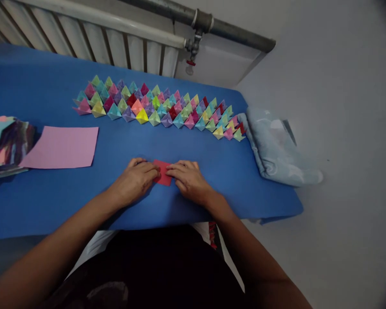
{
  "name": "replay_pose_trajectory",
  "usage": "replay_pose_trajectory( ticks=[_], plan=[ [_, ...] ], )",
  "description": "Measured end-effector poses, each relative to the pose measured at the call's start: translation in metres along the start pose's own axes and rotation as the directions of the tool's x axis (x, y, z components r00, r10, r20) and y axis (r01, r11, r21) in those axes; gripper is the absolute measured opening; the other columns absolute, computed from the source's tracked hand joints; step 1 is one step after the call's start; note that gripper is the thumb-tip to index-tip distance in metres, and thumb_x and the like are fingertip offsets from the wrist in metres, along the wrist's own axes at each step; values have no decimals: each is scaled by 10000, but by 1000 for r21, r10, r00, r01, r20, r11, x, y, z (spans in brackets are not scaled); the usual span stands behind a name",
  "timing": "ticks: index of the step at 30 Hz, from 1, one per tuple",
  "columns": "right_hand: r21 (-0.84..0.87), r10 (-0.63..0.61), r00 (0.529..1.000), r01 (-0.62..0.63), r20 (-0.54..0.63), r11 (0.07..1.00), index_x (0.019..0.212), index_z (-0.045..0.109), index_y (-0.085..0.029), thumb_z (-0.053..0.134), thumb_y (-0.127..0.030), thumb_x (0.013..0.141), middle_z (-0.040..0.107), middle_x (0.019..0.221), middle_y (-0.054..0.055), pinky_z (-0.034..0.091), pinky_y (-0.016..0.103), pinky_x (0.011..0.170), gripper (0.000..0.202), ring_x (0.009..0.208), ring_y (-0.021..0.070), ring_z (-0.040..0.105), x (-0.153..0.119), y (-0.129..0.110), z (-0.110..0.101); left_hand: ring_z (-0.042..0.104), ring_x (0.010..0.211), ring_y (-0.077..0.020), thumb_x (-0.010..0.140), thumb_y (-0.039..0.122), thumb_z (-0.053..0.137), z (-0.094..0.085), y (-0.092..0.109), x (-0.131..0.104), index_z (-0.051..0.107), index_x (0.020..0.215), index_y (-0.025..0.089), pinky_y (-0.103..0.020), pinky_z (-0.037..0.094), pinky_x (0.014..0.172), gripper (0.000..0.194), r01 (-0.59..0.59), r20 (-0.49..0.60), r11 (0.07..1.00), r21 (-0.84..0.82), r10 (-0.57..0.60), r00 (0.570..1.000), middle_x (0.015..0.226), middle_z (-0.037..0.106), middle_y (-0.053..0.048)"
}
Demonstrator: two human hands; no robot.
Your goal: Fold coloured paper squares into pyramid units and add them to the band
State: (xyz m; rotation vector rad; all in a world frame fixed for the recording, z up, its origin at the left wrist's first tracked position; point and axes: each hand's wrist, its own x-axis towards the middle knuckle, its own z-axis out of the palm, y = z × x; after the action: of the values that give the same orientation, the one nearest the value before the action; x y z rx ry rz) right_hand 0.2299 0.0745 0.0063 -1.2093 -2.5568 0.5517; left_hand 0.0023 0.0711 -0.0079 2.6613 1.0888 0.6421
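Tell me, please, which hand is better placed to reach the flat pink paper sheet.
Likely the left hand: the pink paper sheet lies to its left. The right hand is farther off, across the small red paper piece that both hands touch.

Left hand [138, 177] and right hand [189, 179] touch red paper [163, 177].

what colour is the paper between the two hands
The paper is plain red; it shows best in the head view, the only one.
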Motion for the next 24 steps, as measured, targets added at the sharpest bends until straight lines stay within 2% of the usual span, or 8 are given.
replay_pose_trajectory(
  ticks=[4, 8, 16, 24],
  plan=[
    [48, 0, 1000, 0, -4, 999, 1197, 687, -221, 535, -133, 865, 678, 1275, 63, 328, 437, 1010, 376, 1192, 250, 506, -1, 5, -4, 646, 1043, -228, 931, 238, 476, -4, 1, -2, 665, 985, 204, -441, 362, 1014, 199, 26, 16, 999, -30, -25, 1000, 1095, 728, -73],
    [103, -12, 1000, 10, 10, 995, 1200, 685, -221, 617, -168, 814, 684, 1268, 54, 336, 422, 1006, 395, 1183, 247, 516, 0, 9, -7, 646, 1043, -235, 916, 309, 521, -6, -1, -3, 648, 1064, 207, -451, 348, 1042, 220, 52, 46, 996, -67, -49, 998, 1117, 722, -72],
    [160, -16, 999, 11, 31, 987, 1134, 708, -239, 638, -235, 851, 703, 1228, 41, 351, 414, 991, 291, 1136, 233, 546, 6, 18, -9, 668, 1005, -202, 934, 364, 518, -8, -4, 0, 651, 996, 217, -417, 341, 1060, 208, 72, 60, 991, -115, -65, 996, 1076, 740, -43],
    [157, -28, 997, 16, 77, 987, 1152, 705, -279, 679, -242, 830, 689, 1252, 27, 343, 432, 1022, 325, 1169, 234, 537, 8, 24, -11, 667, 1011, -206, 930, 393, 533, -8, -4, 0, 655, 967, 225, -416, 352, 1056, 211, 90, 53, 988, -126, -84, 995, 1069, 740, -45]
  ],
)
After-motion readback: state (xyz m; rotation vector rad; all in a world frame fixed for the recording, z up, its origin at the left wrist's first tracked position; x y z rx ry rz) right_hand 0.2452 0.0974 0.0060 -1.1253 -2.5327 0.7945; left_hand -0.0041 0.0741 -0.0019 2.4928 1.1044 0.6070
